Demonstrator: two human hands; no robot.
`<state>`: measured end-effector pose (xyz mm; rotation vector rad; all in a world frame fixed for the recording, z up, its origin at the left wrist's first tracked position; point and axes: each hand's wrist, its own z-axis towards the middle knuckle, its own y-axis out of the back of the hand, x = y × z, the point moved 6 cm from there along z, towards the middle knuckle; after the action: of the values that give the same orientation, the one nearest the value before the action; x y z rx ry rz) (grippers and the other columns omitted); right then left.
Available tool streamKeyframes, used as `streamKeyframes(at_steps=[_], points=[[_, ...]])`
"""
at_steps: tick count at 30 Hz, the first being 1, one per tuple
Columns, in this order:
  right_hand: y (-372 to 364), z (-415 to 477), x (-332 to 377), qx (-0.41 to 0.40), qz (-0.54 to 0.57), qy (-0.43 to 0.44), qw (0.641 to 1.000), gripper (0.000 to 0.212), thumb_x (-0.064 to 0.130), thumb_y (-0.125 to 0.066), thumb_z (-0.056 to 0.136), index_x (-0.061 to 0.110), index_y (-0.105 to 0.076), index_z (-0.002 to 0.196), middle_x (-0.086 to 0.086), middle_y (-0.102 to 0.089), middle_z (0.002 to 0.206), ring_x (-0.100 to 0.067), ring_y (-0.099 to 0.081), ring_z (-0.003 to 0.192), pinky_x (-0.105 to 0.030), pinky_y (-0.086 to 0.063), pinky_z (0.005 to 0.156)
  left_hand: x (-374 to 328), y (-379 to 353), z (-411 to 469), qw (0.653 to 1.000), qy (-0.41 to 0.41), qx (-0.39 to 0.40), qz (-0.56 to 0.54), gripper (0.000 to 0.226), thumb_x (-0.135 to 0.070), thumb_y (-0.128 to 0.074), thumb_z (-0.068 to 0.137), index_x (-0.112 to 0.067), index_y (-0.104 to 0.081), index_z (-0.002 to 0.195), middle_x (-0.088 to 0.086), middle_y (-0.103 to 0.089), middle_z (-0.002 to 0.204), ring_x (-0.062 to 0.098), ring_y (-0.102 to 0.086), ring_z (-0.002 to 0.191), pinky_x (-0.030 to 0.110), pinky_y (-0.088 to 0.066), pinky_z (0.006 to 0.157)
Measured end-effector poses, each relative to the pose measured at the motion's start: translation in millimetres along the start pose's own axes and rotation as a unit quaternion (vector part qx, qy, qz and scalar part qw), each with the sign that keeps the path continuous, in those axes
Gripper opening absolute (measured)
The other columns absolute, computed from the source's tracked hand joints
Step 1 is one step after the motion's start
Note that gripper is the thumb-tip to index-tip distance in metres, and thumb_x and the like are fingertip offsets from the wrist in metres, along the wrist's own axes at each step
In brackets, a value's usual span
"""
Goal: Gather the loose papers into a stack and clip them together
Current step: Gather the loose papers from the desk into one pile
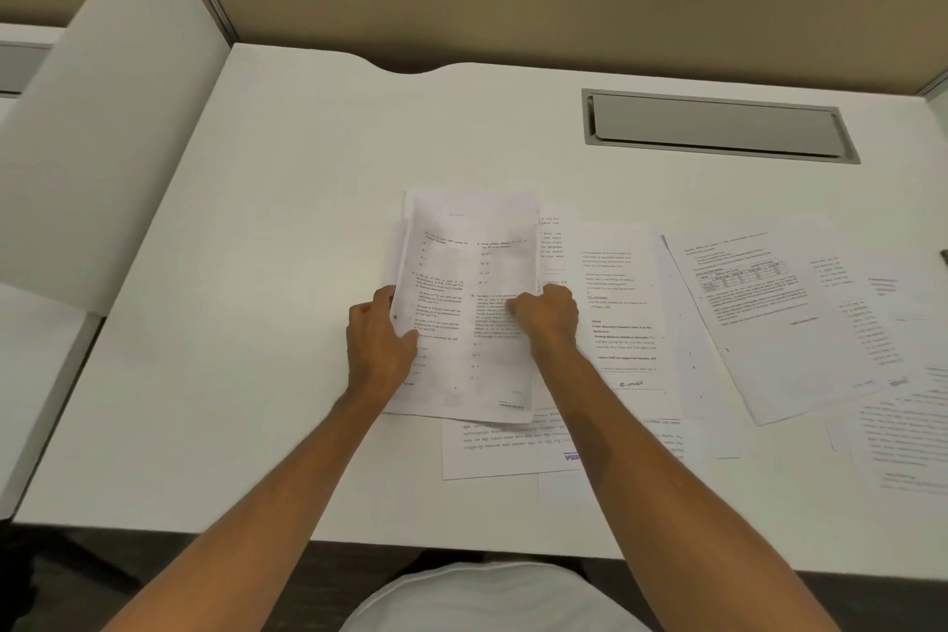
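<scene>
on white desk (308, 169) | left hand (377, 339) and right hand (546, 318) pinch paper stack (472, 262) sides | loose sheets (744, 313) alongside

Two hands hold a stack of papers (472, 272) on a white desk (287, 231).
The left hand (379, 341) grips the stack's left edge, thumb on top; the right hand (548, 318) seems to pinch its right edge. Loose sheets (744, 318) lie overlapping to the right, and one sheet (500, 449) pokes out beneath the near edge. A grey hatch (718, 126) sits behind.
</scene>
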<state>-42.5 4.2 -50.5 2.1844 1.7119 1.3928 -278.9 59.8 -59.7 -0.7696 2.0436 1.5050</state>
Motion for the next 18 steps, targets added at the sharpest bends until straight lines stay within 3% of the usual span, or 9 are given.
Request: streamKeyframes(at_steps=[3,5,7,11,15,18], points=[[6.6,4.2,-1.3,0.018,0.046,-0.001,0.999,0.053,0.012,-0.064,0.089,0.007,-0.052,0.140,-0.010,-0.061,0.137,-0.032,-0.063,0.117,-0.035,-0.055,0.090,-1.8,-1.1,-0.7,1.000,-0.002,0.006,-0.021,0.069,-0.012,-0.076,0.085,-0.022,-0.044,0.144,0.013,-0.050,0.134,0.027,-0.057,0.120,0.038,-0.049,0.101],[9.0,5.4,-1.3,0.039,0.071,0.005,0.997,0.042,0.004,-0.059,0.089,0.005,-0.057,0.131,-0.011,-0.066,0.128,-0.028,-0.065,0.103,-0.027,-0.054,0.071,-3.5,-1.1,-1.0,1.000,-0.006,0.011,-0.027,0.066,-0.012,-0.076,0.085,-0.021,-0.046,0.143,0.012,-0.054,0.131,0.026,-0.057,0.119,0.033,-0.048,0.097],[12.3,6.0,-3.0,0.059,0.083,0.018,0.995,0.046,-0.002,-0.058,0.087,0.006,-0.058,0.132,-0.012,-0.067,0.127,-0.027,-0.068,0.102,-0.022,-0.052,0.064,-5.8,0.3,-0.5,0.999,-0.011,0.009,-0.032,0.062,-0.013,-0.076,0.086,-0.018,-0.049,0.141,0.010,-0.058,0.129,0.025,-0.055,0.120,0.028,-0.045,0.093],[27.5,4.9,-2.2,0.093,0.130,0.057,0.986,0.041,-0.009,-0.061,0.087,0.011,-0.065,0.122,-0.009,-0.071,0.116,-0.024,-0.070,0.094,-0.025,-0.057,0.066,-8.3,8.7,5.2,0.998,-0.006,-0.021,-0.066,0.058,-0.021,-0.078,0.085,-0.014,-0.053,0.137,0.007,-0.062,0.131,0.025,-0.056,0.119,0.035,-0.047,0.099],[44.3,11.0,-7.1,0.115,0.183,0.066,0.974,0.042,-0.007,-0.067,0.088,0.010,-0.064,0.126,-0.011,-0.073,0.118,-0.031,-0.073,0.099,-0.044,-0.062,0.084,-16.3,10.9,7.9,0.989,0.039,-0.011,-0.145,0.064,-0.035,-0.078,0.085,-0.014,-0.051,0.140,0.001,-0.062,0.130,0.019,-0.061,0.115,0.030,-0.047,0.096],[55.0,16.8,-13.9,0.117,0.201,0.056,0.971,0.044,-0.004,-0.070,0.088,0.011,-0.063,0.129,-0.012,-0.073,0.118,-0.035,-0.073,0.101,-0.053,-0.060,0.088,-19.6,7.2,8.7,0.981,0.085,0.006,-0.175,0.069,-0.039,-0.079,0.084,-0.016,-0.048,0.141,-0.004,-0.057,0.123,0.018,-0.060,0.107,0.033,-0.049,0.093]])
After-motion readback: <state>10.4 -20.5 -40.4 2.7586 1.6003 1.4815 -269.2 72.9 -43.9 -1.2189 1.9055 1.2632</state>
